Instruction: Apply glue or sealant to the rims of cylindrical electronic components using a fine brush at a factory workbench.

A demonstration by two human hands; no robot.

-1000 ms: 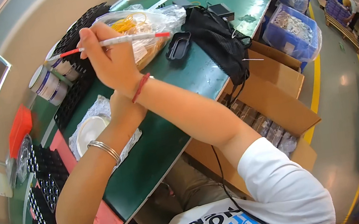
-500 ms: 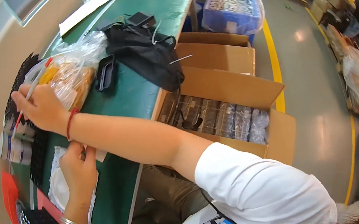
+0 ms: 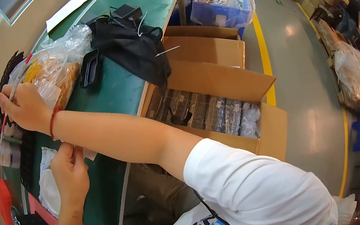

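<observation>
— Two hands sit close together over the green bench (image 3: 114, 95), and that crowding is where trouble could start. The right hand (image 3: 25, 108) is closed around a thin white rod with a red tip (image 3: 16, 83), held slanted near the bench's far edge, just beside a clear bag of yellow parts (image 3: 51, 77)

— And the left hand (image 3: 70, 173)?

— Its thumb and fingers are pinched together on a small pale slip (image 3: 88, 153), right under the right forearm. What the slip is cannot be made out

— So what might go wrong?

— The rod looks slim and long, gripped low on its shaft; a nudge from the bag could well tip it out of line or spring it loose. The right arm also stretches across the left hand, so lifting the left could bump the forearm and jog the rod

— Anything nearby at risk?

— An open cardboard box (image 3: 229, 89) of wrapped dark pieces stands below the bench's near edge, and a black mesh bag (image 3: 130, 49) droops over that edge. A dropped slip could probably slide off into the box and be lost among the pieces
</observation>
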